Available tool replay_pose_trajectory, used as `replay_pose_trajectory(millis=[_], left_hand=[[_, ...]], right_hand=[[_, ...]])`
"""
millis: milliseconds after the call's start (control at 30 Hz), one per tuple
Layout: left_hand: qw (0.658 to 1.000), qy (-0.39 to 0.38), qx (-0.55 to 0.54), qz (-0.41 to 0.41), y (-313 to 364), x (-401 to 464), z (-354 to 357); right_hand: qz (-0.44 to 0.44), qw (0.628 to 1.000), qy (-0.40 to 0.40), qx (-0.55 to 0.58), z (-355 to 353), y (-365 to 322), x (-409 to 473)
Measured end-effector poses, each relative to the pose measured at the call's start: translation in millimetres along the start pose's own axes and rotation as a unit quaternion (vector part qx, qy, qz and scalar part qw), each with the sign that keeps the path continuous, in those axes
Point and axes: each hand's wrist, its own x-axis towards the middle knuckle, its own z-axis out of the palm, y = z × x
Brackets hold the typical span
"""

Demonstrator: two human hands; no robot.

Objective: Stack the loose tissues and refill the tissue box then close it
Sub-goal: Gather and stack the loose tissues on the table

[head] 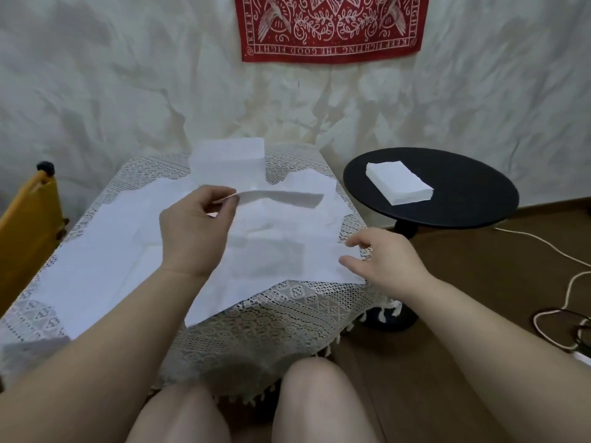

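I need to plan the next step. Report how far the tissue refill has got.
Done: one neat stack sits on the black round table. In hand: the left hand pinches a tissue; the right hand reaches over the loose tissues. Left: stacking those, filling and closing the white box.

Bare forearms, bare knees; no sleeves visible.

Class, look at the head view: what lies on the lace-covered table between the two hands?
In the head view, overlapping loose tissues cover the stretch between the left hand, which pinches one tissue, and the right hand.
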Motion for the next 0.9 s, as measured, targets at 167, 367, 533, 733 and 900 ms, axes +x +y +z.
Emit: replay_pose_trajectory(millis=[167,367,533,733,900], left_hand=[[0.98,-0.147,0.118,0.071,-22,-31,20],[0.948,-0.233,0.214,0.043,-46,-57,22],[0.972,-0.164,0.133,-0.103,-42,-49,23],[0.978,-0.137,0.106,-0.112,-41,-42,23],[0.987,-0.126,0.082,-0.056,-30,-43,29]], right_hand=[[-0.006,0.999,-0.02,-0.04,6,6,-2],[-0.044,0.983,-0.111,-0.142,8,17,-5],[-0.047,0.982,-0.145,-0.113,1,21,-1],[-0.017,0.993,-0.106,-0.054,-4,20,3],[0.133,0.98,0.1,0.112,-28,9,17]])
